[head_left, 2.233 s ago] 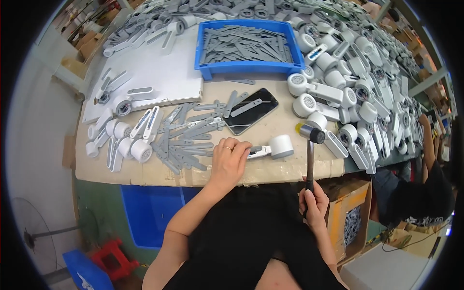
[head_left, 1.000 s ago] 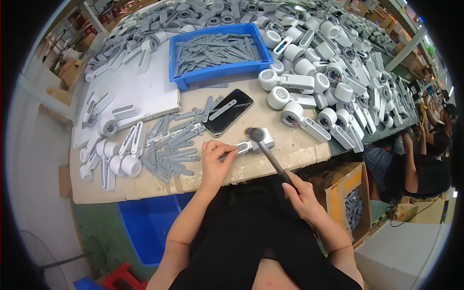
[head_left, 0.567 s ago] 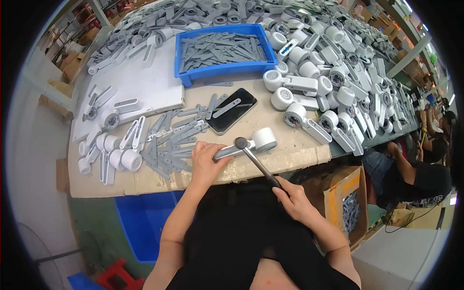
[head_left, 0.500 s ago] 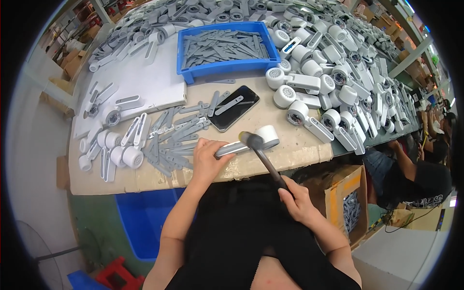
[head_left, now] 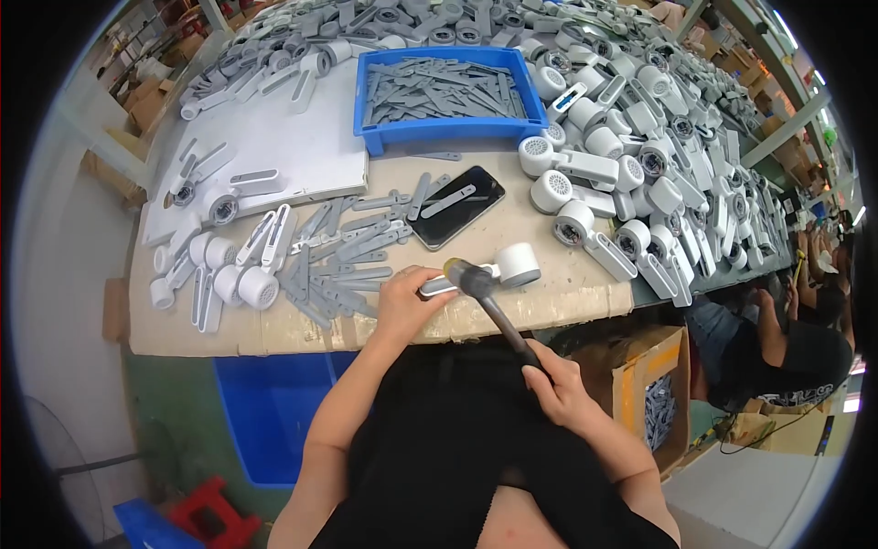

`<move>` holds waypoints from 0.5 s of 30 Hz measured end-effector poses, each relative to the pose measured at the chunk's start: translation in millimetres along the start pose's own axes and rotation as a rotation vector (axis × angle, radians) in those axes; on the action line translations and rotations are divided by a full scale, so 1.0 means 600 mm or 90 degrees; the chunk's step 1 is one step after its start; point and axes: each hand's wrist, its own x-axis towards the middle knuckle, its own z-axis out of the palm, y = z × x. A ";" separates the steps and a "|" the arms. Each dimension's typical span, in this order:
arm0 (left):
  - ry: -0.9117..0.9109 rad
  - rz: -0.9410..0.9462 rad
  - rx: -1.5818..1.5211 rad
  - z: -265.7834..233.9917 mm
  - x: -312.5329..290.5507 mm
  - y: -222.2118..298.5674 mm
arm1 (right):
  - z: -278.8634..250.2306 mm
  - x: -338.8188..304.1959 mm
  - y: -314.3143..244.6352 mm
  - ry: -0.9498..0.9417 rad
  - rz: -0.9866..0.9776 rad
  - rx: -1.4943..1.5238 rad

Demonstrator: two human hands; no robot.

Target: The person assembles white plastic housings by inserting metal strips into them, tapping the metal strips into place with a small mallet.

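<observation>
Near the table's front edge, my left hand [head_left: 408,304] is closed around the handle end of a white handheld fan-like unit [head_left: 519,264]. Its round head points right, and a grey strip shows in the handle beside my fingers. My right hand [head_left: 560,386] grips the dark handle of a mallet [head_left: 497,314]. The mallet's head, with a yellowish face on its left end, is over the unit's handle and hides its middle; whether it touches cannot be made out. Loose grey strips [head_left: 352,265] lie left of and beyond my left hand, some close to my fingers.
A blue bin [head_left: 448,131] of grey strips stands at the back. A black phone [head_left: 457,207] with a strip on it lies in front. White units pile up at right [head_left: 631,165] and left [head_left: 247,284]. Below right is a cardboard box [head_left: 640,375]; people sit beyond it.
The mallet head has shifted left along the unit's handle, away from its round head. The unit has turned, so more of its grey strip shows. The whole view has shifted slightly.
</observation>
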 end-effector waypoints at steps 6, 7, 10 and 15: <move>0.016 0.031 -0.031 0.002 0.006 0.007 | 0.005 -0.021 0.039 -0.001 0.093 0.043; 0.026 0.066 -0.003 0.003 0.004 0.008 | -0.001 -0.021 0.039 0.039 0.055 0.031; 0.026 0.109 0.008 0.005 0.003 0.001 | -0.020 -0.003 0.003 0.001 0.134 0.044; 0.039 0.162 -0.023 0.016 0.006 -0.002 | -0.019 -0.027 0.002 0.079 0.012 0.037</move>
